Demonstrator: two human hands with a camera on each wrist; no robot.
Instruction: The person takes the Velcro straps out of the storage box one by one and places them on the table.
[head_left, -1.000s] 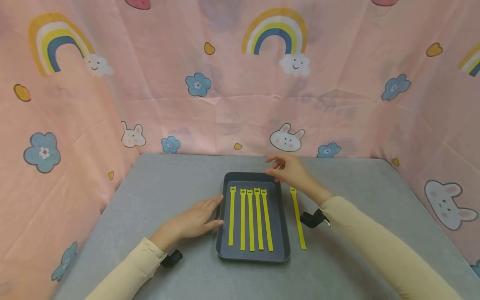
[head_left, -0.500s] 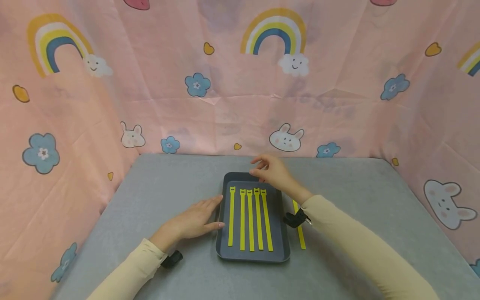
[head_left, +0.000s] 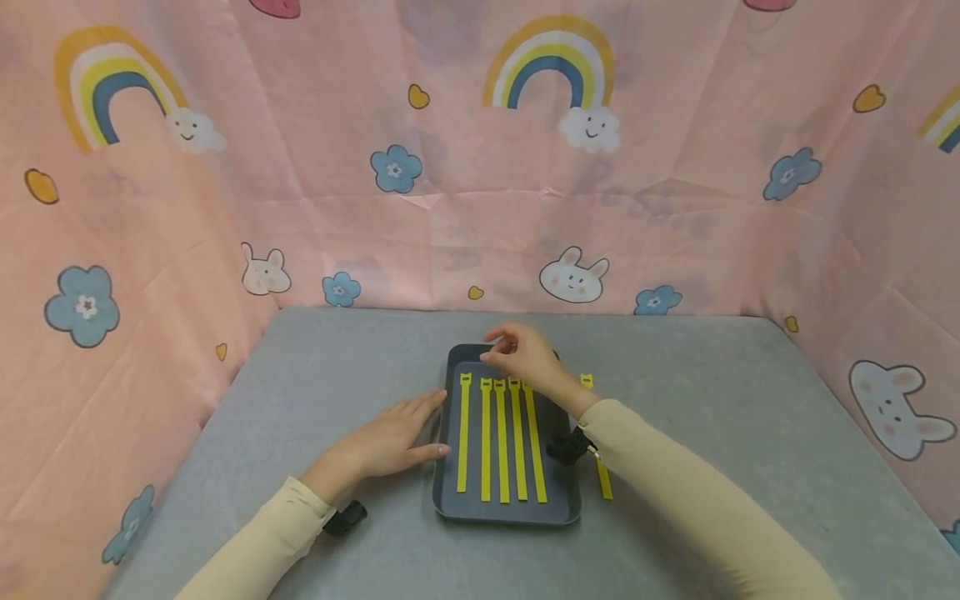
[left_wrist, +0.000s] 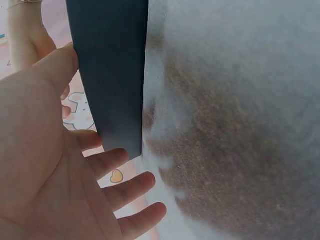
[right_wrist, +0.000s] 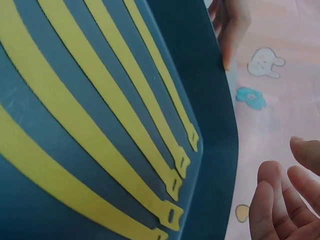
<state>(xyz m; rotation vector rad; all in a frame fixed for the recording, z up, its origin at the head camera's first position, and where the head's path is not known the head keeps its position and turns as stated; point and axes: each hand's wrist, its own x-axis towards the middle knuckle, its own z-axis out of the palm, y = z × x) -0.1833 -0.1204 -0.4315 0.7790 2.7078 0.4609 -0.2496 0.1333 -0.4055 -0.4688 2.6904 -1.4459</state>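
Observation:
A dark grey rectangular tray lies on the table with several yellow cable-tie straps side by side in it, slotted heads toward the far end. My left hand rests along the tray's left side; the left wrist view shows its fingers extended, with fingertips at the tray wall. Over the far end of the tray hovers my right hand, thumb and fingers loosely bent. In the right wrist view nothing is between those fingers, and the strap heads lie flat in the tray.
One more yellow strap lies on the grey table right of the tray, partly covered by my right forearm. Behind the table hangs a pink patterned curtain. Each wrist carries a small black camera.
My right hand has moved left from the tray's far right corner to over its far end, then slightly nearer. The left hand, tray and straps have stayed put.

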